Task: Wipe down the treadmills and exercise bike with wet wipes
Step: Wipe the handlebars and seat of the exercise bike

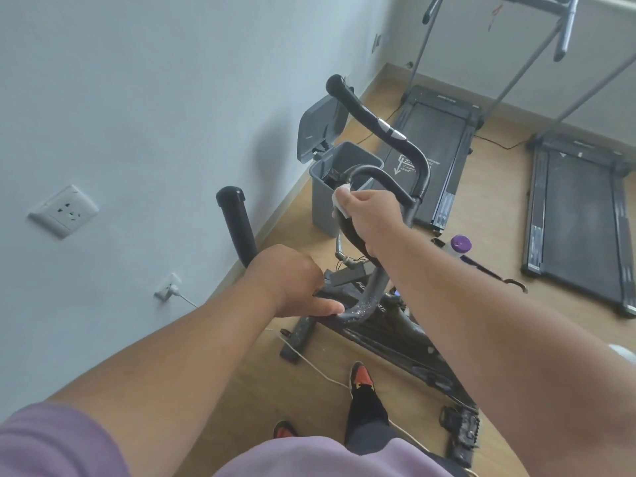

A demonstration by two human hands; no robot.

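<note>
The right hand (364,210) covers most of the wet wipe (340,197), and its forearm hides part of the exercise bike (378,321) frame. Beyond the bike, the far treadmill (433,146) console is cut off by the top edge. Inside the grey bin (327,208) beside the bike, the contents cannot be made out.

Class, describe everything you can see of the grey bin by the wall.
The grey bin looks like plastic, a squarish tub standing upright on the wooden floor near the wall. Its hinged lid is tipped up and back, leaving it open. The bike's handlebar crosses in front of it; nothing visibly touches it.
</note>
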